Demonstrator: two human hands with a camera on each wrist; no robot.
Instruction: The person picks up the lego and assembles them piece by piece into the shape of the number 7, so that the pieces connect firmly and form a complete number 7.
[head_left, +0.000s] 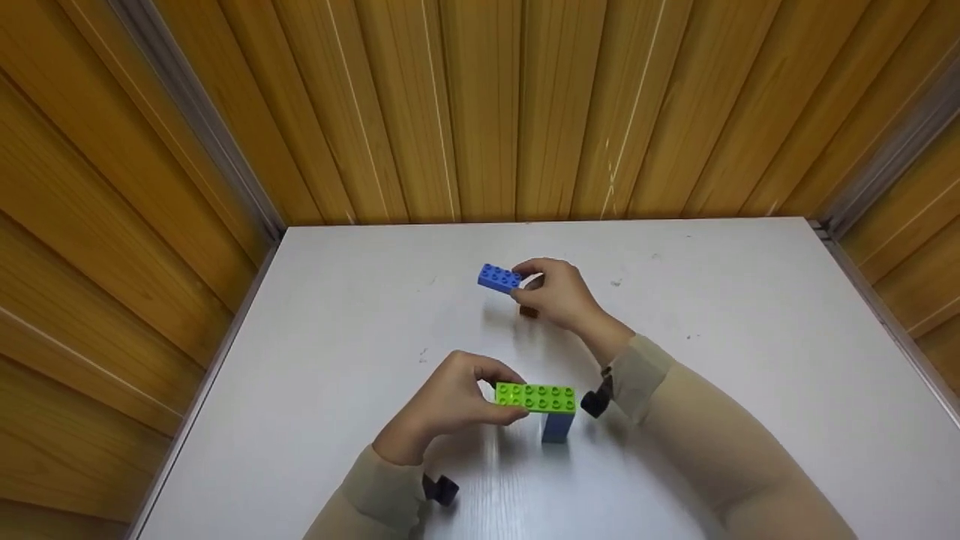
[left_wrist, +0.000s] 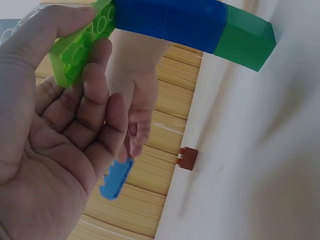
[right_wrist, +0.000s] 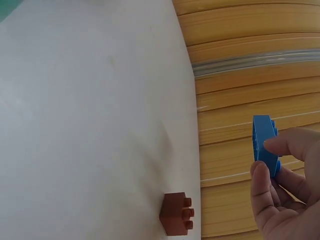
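Observation:
My left hand (head_left: 450, 401) pinches the left end of a long lime-green toy brick (head_left: 535, 397) between thumb and fingers. That brick sits on top of a column; in the left wrist view the column shows blue bricks (left_wrist: 195, 25) and a darker green brick (left_wrist: 245, 37) at its foot. Farther back, my right hand (head_left: 559, 296) holds a blue toy brick (head_left: 498, 277) by its right end, studs up, above the table. A brown brick (right_wrist: 175, 215) stands on the table below the right hand, partly hidden by it in the head view.
The white table (head_left: 360, 300) meets a wood-patterned wall (head_left: 480, 112) at the back, with similar panels on both sides. Grey metal strips (head_left: 217, 120) run along the corners. A dark device (head_left: 596, 401) is strapped at each wrist.

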